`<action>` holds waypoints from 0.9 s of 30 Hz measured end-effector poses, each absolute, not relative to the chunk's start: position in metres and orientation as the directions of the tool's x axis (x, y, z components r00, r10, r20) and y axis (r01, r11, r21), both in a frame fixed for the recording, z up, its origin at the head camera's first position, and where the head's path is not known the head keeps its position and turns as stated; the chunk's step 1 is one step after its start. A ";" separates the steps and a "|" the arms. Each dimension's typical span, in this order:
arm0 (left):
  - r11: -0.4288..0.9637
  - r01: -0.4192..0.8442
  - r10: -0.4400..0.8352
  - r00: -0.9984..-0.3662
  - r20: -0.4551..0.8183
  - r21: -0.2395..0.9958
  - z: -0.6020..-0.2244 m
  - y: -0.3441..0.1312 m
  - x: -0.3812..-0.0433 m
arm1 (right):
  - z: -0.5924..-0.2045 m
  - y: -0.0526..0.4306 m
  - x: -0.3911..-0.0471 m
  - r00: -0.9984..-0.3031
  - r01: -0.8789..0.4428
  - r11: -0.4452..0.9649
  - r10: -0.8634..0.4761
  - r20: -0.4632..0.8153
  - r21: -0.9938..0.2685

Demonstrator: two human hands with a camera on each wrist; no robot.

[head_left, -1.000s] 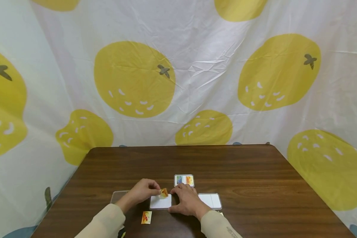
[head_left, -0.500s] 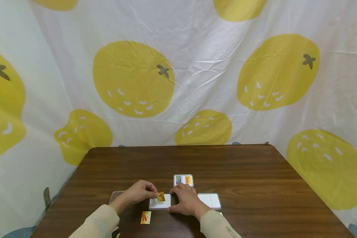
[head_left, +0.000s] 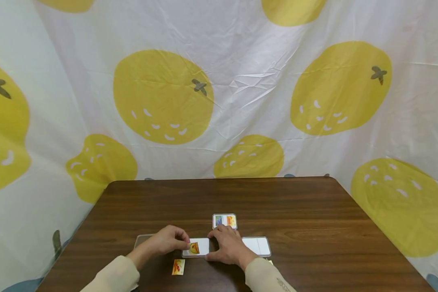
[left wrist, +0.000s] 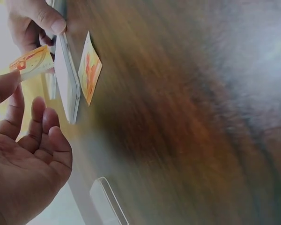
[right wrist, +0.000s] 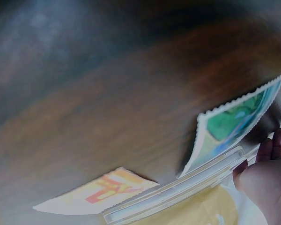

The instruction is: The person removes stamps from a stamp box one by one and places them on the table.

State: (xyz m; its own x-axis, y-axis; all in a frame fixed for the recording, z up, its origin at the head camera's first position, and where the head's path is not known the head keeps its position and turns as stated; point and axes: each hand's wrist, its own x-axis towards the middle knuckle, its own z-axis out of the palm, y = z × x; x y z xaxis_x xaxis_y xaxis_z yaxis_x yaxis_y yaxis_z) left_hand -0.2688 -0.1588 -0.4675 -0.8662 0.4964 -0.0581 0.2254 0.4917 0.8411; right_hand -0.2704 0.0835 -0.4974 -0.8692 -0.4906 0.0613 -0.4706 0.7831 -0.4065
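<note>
My left hand (head_left: 169, 239) pinches an orange-yellow postage stamp (head_left: 194, 248) by its edge, thumb against index finger. The stamp is over the left part of a white card in a clear case (head_left: 203, 244); in the left wrist view the pinched stamp (left wrist: 35, 61) stands tilted, other fingers loosely bent. At the case's right end, my right hand (head_left: 229, 245) grips it, thumb at the near corner and fingers at the far edge. A second orange stamp (head_left: 178, 267) lies on the table just in front of the case.
Behind the hands is a case (head_left: 224, 221) with a blue-green and an orange stamp. Another white-carded case (head_left: 257, 246) lies right; a clear lid (head_left: 141, 240) is partly hidden left. A green stamp (right wrist: 239, 117) lies near my right hand. A fruit-patterned curtain (head_left: 241, 101) hangs behind the table.
My left hand has moved left and nearer, lowering the stamp toward the left part of the white card. The right hand keeps its place at the case.
</note>
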 end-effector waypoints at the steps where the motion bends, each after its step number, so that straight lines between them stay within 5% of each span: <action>1: 0.490 0.225 0.500 -0.864 -0.060 0.842 -0.468 -0.159 -0.268 | -0.497 0.084 -0.270 -0.869 -0.470 0.783 -0.491 0.059 -0.407; 27: 0.538 0.365 0.575 -0.818 -0.015 0.759 -0.478 -0.159 -0.251 | -0.498 0.084 -0.271 -0.872 -0.467 0.788 -0.486 0.062 -0.400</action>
